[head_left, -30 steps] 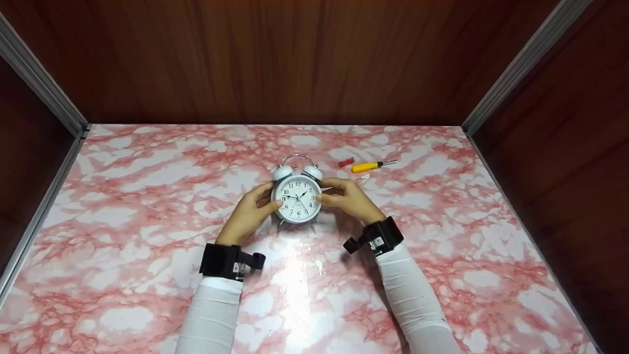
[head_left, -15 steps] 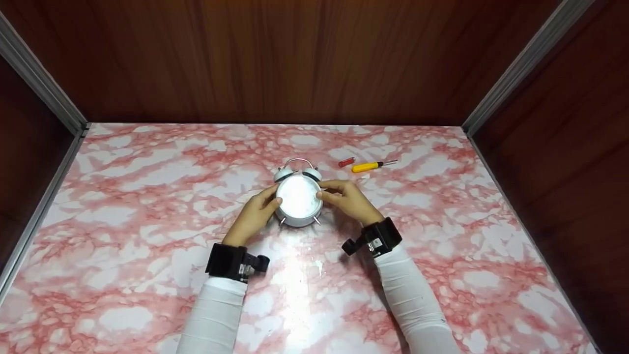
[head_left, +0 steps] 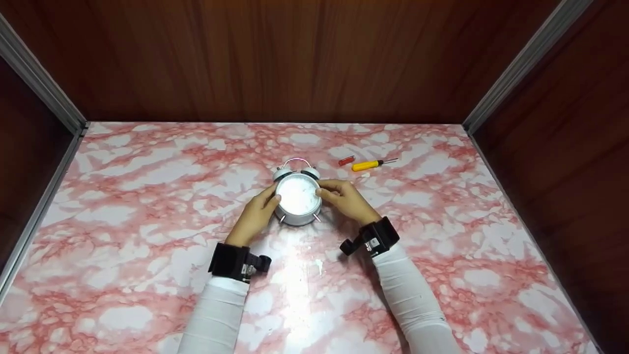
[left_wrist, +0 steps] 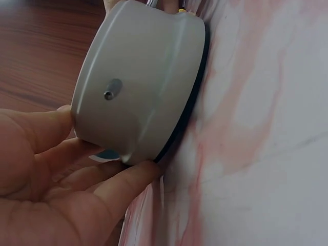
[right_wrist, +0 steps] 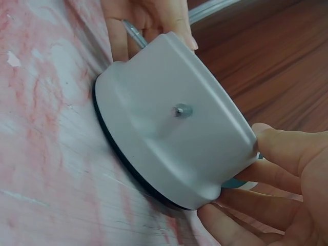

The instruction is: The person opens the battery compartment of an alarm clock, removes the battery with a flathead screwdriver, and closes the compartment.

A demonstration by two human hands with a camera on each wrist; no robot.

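Note:
A white twin-bell alarm clock (head_left: pixel 297 194) leans back in the middle of the table, its face turned up and washed out by glare. On its left side my left hand (head_left: pixel 255 214) grips the casing, thumb at the front rim and fingers behind. My right hand (head_left: pixel 351 201) holds the opposite side the same way. In the left wrist view the clock's casing (left_wrist: pixel 138 77) shows one metal foot and a dark back rim close to the tabletop. The right wrist view shows the casing (right_wrist: pixel 169 118) from the other side; whether the back touches the table, I cannot tell.
Behind the right hand lie a yellow-handled screwdriver (head_left: pixel 367 165) and a small red battery (head_left: pixel 346 161). A tiny white scrap (head_left: pixel 365 175) is beside them. Dark wooden panels (head_left: pixel 275 64) wall in the pink marbled table (head_left: pixel 123 275) at the back and sides.
The clock has tipped backward, so its dial, readable a second ago, now shows only glare. Both hands keep hold of it; the left wrist has shifted slightly right.

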